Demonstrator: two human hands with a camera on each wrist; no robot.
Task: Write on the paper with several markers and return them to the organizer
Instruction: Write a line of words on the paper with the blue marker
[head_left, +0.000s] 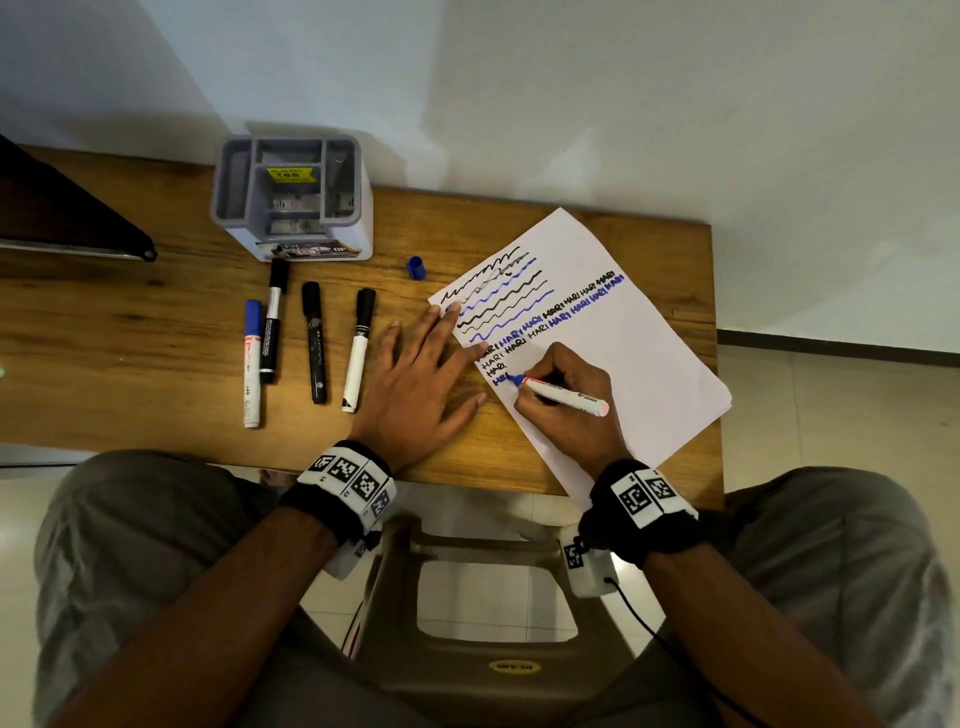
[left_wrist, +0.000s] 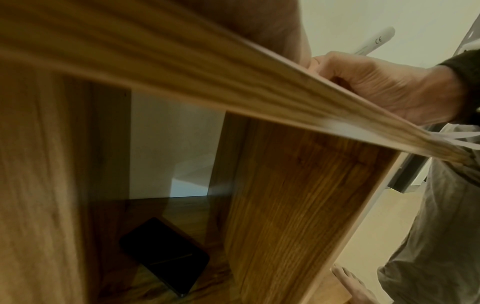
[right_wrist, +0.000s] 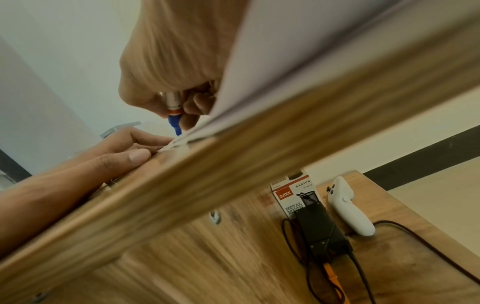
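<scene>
I am seeing bare forearms, each wearing a black wristband (head_left: 343, 488) carrying white tiles printed with black square codes. A white camera block (head_left: 589, 569) is hanging at six o'clock under the right band, trailing a thin black cable (head_left: 654, 631). Grey-olive trousers (head_left: 130, 551) are covering both knees.

The desk (head_left: 156, 291) is wood with a bold brown grain and a soft sheen. The paper (head_left: 644, 332) is smooth, matt white. The organizer (head_left: 358, 208) looks like grey moulded plastic, faintly glossy. The markers' (head_left: 314, 348) barrels are smooth plastic, as is the blue cap (head_left: 416, 267). The stool (head_left: 467, 660) below seems matt brown plastic; the floor (head_left: 831, 395) tiles shine.
</scene>
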